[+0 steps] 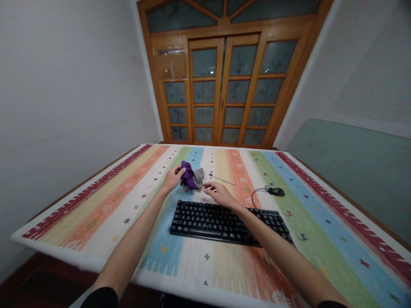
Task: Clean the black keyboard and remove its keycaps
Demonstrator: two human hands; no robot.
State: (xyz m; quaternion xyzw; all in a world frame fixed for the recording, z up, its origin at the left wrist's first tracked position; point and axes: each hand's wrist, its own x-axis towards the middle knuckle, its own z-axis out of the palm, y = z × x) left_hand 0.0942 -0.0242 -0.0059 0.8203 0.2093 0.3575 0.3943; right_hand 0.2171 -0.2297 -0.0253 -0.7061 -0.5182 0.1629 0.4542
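My left hand (174, 177) pinches the left edge of a purple cloth (188, 174), its fingers closed on the fabric. Bunched against the cloth's right side is a grey cloth (199, 174). My right hand (220, 193) hovers above the back edge of a black keyboard (205, 220), palm down, fingers apart and slightly bent. Its fingertips are close beside the grey cloth; whether they touch it I cannot tell. Behind that hand lies a thin dark rod with a small thick tip, like a slim brush (223, 179). My right forearm passes over the keyboard and hides part of its keys.
The keyboard's coiled cable (275, 191) lies to the right behind it. A striped, patterned tablecloth (128, 205) covers the table. Beyond the far edge are wooden doors with glass panes (221, 85). White walls flank both sides, and a pale green panel (346, 167) leans at the right.
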